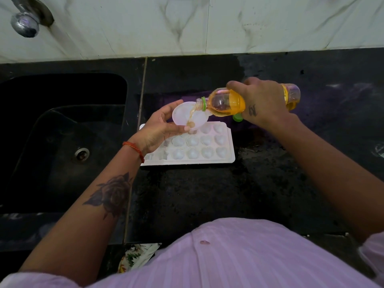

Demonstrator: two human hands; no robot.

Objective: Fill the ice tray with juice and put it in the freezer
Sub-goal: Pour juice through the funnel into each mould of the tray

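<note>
A white ice tray (pixel 207 156) with shaped cells lies on the black counter (pixel 207 194). My left hand (pixel 160 129) holds a white funnel (pixel 182 113) over the tray's far left cells. My right hand (pixel 261 100) grips a clear bottle of orange juice (pixel 226 101), tipped almost level with its open neck over the funnel. A thin stream of juice runs into the funnel and pools at its bottom. The cells that show look white, with no juice visible in them.
A black sink (pixel 62 142) with a metal drain lies to the left of the tray. A chrome tap (pixel 26 22) sticks out of the marble wall above it. A green bottle cap (pixel 238 117) rests on the counter behind the tray, under the bottle.
</note>
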